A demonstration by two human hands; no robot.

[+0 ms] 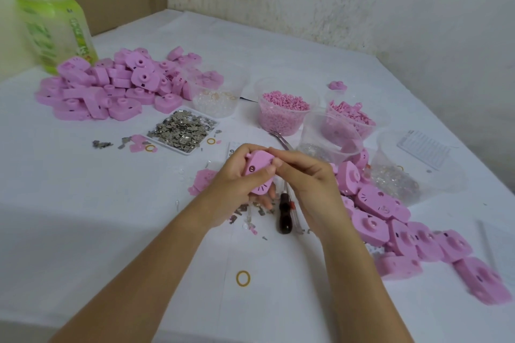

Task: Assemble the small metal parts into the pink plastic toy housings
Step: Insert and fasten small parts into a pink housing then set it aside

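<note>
A pink housing (259,160) is held up between both hands above the white table (83,203), near the middle of the view. It is grasped by the left hand (231,186), with the fingers curled beneath it and the thumb laid across its upper face. Its far right edge is pinched by the thumb and forefinger of the right hand (303,184). The housing is held tilted: its long axis runs from a raised far end down toward the person. The broad face, marked with a small dark slot, is turned upward and to the left, and whisker lines are seen at the near end.

Loose metal parts (245,210) are scattered on the table directly under the hands, and a dark-handled screwdriver (284,216) is laid just beside them. Tweezers (280,139) are seen just beyond the right hand; whether they are held cannot be told. A tray of metal parts (182,131) is placed farther back on the left, with a heap of housings (111,86) behind it and a green bottle (53,28) at the far corner. A second heap of housings (390,220) is spread along the right. Two cups of pink pieces (284,111) are set behind the hands, and a yellow rubber band (243,278) lies between the forearms.
</note>
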